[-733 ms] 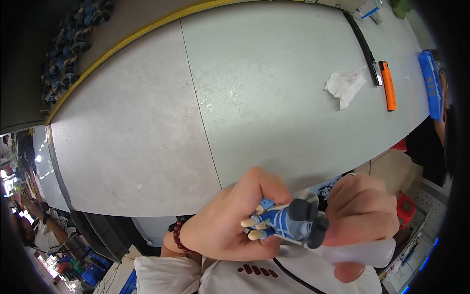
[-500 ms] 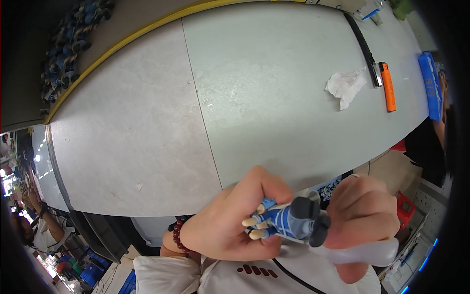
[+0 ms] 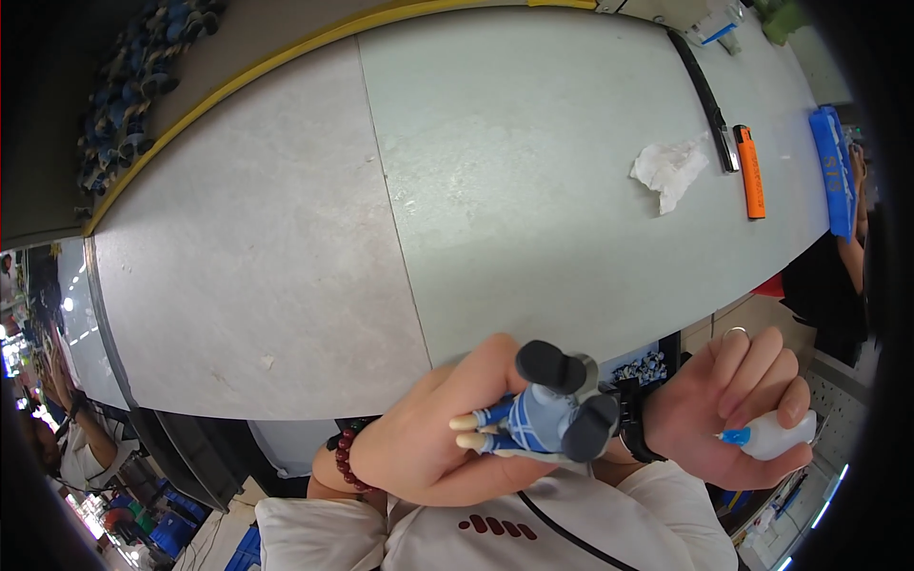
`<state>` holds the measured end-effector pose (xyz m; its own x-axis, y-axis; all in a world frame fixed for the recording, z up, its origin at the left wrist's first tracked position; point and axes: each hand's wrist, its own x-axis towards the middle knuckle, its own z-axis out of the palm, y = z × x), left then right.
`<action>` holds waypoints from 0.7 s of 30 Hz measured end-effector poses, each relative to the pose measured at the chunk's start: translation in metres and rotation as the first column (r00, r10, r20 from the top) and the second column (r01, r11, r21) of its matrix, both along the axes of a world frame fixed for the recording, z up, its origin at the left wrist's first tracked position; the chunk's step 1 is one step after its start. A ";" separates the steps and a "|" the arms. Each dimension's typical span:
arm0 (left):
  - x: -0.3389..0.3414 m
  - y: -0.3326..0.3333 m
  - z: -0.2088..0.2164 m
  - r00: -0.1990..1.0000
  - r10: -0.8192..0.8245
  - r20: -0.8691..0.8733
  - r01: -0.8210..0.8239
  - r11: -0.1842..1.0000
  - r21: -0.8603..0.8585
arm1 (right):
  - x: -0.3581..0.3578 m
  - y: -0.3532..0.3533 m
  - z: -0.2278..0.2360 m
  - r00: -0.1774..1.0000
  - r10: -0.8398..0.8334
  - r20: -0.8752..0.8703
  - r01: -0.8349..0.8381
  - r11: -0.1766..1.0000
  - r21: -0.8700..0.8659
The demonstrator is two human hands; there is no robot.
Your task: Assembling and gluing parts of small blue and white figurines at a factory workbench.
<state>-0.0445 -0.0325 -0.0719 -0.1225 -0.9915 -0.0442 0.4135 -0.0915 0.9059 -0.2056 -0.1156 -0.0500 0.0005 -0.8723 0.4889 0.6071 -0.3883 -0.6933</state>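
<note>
A small toy figurine [image 3: 538, 419] in blue and light-blue clothes, with black feet and pale hands, is tilted in my left hand [image 3: 433, 433]. My fingers are closed round it just off the table's near edge, and its feet face up and to the right. Its head is hidden in my grip. Off to the right, my right hand [image 3: 700, 414] is closed round a small whitish squeeze bottle [image 3: 786, 435] with a blue tip. The bottle lies between thumb and curled fingers, apart from the figurine, its tip toward my palm.
On the grey table [image 3: 257, 209] lie a crumpled white tissue [image 3: 669, 171], a black cutter knife [image 3: 703, 95] and a slim orange tool [image 3: 750, 171]. A blue tray [image 3: 834, 171] stands at the right edge. Several blue figurines [image 3: 133, 90] lie beyond the yellow edge strip [image 3: 257, 71].
My right hand, with the bottle, has moved right and away from the figurine and turned over, showing the blue tip. The figurine has turned slightly in my left hand.
</note>
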 end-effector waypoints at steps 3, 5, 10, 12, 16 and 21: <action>-0.003 -0.002 0.006 0.988 0.129 -0.082 -0.120 0.987 0.108 | 0.001 0.000 -0.001 1.000 0.023 0.019 -0.023 0.999 -0.022; 0.001 -0.007 0.007 0.999 0.040 0.012 -0.040 0.999 0.001 | 0.001 0.001 -0.001 1.000 0.024 0.016 -0.024 1.000 -0.006; 0.006 -0.006 0.008 0.999 -0.020 0.032 0.020 1.000 -0.002 | 0.002 0.002 -0.001 0.999 0.036 -0.004 -0.036 0.999 -0.020; 0.005 -0.005 0.008 0.999 -0.018 0.051 0.018 1.000 0.004 | 0.002 0.001 -0.002 0.999 0.041 -0.009 -0.041 0.999 -0.031; 0.000 -0.008 0.008 0.996 0.079 -0.041 -0.078 0.997 0.026 | 0.002 0.000 -0.004 0.998 0.059 -0.012 -0.060 0.997 -0.039; -0.010 -0.012 -0.004 0.928 0.173 -0.330 -0.228 0.964 -0.136 | 0.002 0.005 -0.004 0.998 0.043 -0.041 -0.043 0.999 -0.004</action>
